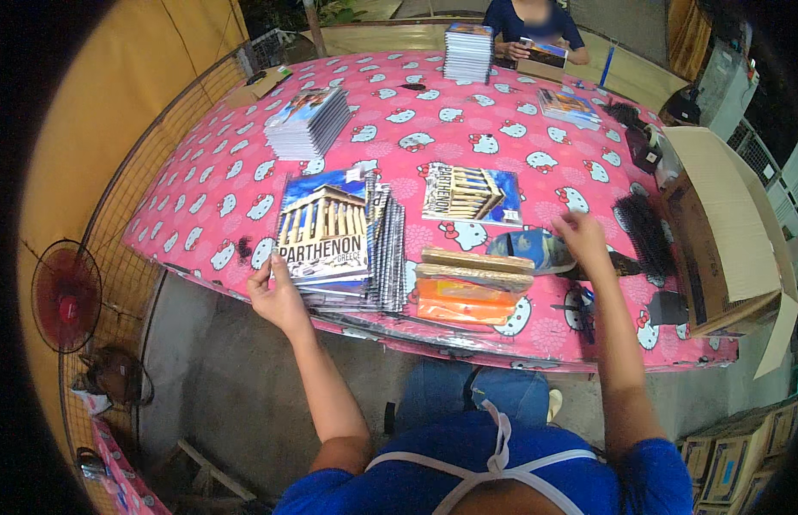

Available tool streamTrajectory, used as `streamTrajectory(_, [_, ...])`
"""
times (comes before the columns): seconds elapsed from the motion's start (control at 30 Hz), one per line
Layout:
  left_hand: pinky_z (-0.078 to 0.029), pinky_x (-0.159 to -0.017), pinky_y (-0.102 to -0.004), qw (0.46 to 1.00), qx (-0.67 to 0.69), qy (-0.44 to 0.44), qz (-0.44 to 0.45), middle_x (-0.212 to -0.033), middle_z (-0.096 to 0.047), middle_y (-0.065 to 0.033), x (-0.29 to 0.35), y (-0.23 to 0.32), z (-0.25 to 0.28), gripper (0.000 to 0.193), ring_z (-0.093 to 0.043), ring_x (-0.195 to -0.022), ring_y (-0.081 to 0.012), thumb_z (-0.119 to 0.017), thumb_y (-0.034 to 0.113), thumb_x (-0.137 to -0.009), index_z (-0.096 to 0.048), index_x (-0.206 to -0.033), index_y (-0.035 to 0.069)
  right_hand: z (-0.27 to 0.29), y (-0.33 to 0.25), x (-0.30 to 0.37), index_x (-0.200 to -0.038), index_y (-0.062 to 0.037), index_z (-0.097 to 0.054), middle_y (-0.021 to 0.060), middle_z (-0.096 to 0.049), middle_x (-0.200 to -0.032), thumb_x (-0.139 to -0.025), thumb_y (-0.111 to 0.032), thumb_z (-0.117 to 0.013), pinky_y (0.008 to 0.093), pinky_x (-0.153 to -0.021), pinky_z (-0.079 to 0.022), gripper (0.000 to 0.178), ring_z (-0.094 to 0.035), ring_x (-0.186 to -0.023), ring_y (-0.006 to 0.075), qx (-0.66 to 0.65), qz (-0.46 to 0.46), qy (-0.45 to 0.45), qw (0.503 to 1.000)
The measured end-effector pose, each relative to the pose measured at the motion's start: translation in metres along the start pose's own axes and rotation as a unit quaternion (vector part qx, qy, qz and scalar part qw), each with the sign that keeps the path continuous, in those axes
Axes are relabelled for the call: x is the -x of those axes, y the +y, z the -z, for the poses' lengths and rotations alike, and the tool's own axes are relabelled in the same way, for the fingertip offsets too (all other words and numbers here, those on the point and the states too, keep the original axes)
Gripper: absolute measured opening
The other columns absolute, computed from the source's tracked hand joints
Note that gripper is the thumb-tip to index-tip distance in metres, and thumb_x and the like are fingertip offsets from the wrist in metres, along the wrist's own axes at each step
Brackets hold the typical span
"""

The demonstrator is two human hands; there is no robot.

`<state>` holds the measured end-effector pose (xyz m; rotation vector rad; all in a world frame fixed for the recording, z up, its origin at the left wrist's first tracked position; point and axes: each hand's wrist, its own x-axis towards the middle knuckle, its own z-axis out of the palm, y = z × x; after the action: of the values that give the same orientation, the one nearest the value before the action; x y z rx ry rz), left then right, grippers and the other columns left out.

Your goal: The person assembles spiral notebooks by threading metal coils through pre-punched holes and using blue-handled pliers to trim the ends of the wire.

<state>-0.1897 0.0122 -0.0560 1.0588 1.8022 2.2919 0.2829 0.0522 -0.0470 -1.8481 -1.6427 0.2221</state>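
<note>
At the near left of the table, my left hand point(277, 296) grips the lower left corner of a spiral notebook point(323, 225) with a columned temple on its cover. The thumb lies on top; the other fingers are partly hidden. This notebook rests on a stack of spiral notebooks point(388, 257). My right hand point(583, 242) hovers at the right with its fingertips pinched; what they hold, if anything, is too small to tell. Beside it lies a blue patterned item point(527, 247) I cannot identify. Another temple-cover notebook point(473, 194) lies flat between my hands.
Wrapped brown and orange packs point(467, 296) lie near the front edge. An open cardboard box point(725, 232) stands right, beside black wire coils point(643, 232). Two more notebook stacks point(306, 124) point(468, 53) stand farther off. A person point(536, 39) across the pink table point(218, 180) holds a notebook.
</note>
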Motion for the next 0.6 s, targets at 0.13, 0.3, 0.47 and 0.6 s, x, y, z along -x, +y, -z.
streamTrajectory(0.13, [-0.041, -0.094, -0.0331, 0.999, -0.037, -0.024, -0.020, -0.109, -0.060, -0.0150, -0.005, 0.022, -0.005, 0.029, -0.056, -0.104, -0.0207, -0.067, 0.009, -0.085, -0.056, -0.108, -0.005, -0.058, -0.015, -0.094, -0.095, 0.0042, -0.067, 0.0244, -0.067, -0.093, -0.070, -0.044, -0.076, 0.0430, -0.079, -0.051, 0.055, -0.066, -0.087, 0.0369, 0.063, -0.144, -0.160, 0.975])
streamTrajectory(0.3, [-0.037, -0.100, -0.0376, 0.990, 0.010, -0.101, -0.098, -0.120, -0.056, -0.0164, 0.024, 0.069, 0.010, 0.030, -0.051, -0.114, -0.0257, -0.063, 0.003, -0.085, -0.054, -0.114, -0.002, -0.134, -0.023, -0.111, -0.093, 0.0029, -0.067, 0.0207, -0.067, -0.101, -0.059, -0.045, -0.085, 0.0410, -0.080, -0.052, 0.061, -0.066, -0.091, 0.0338, 0.161, -0.036, -0.135, 0.977])
streamTrajectory(0.47, [-0.029, -0.104, -0.0460, 0.904, 0.079, -0.389, -0.161, -0.123, -0.055, -0.0151, 0.091, 0.113, -0.042, 0.032, -0.049, -0.118, -0.0328, -0.069, 0.014, -0.080, -0.058, -0.109, 0.006, -0.133, 0.039, -0.143, -0.093, 0.0047, -0.066, 0.0117, -0.069, -0.086, -0.062, -0.013, -0.087, 0.0489, -0.061, -0.053, 0.041, -0.065, -0.071, 0.0228, -0.028, -0.261, -0.175, 0.949])
streamTrajectory(0.6, [-0.019, -0.104, -0.0569, 0.820, -0.125, -0.498, -0.254, -0.124, -0.054, -0.0136, 0.128, 0.108, -0.056, 0.043, -0.048, -0.116, -0.0358, -0.065, 0.030, -0.083, -0.056, -0.119, 0.008, -0.125, -0.052, -0.111, -0.096, 0.0014, -0.067, 0.0155, -0.069, -0.094, -0.064, -0.023, -0.085, 0.0428, -0.072, -0.054, 0.043, -0.067, -0.083, 0.0282, 0.077, -0.215, -0.164, 0.960])
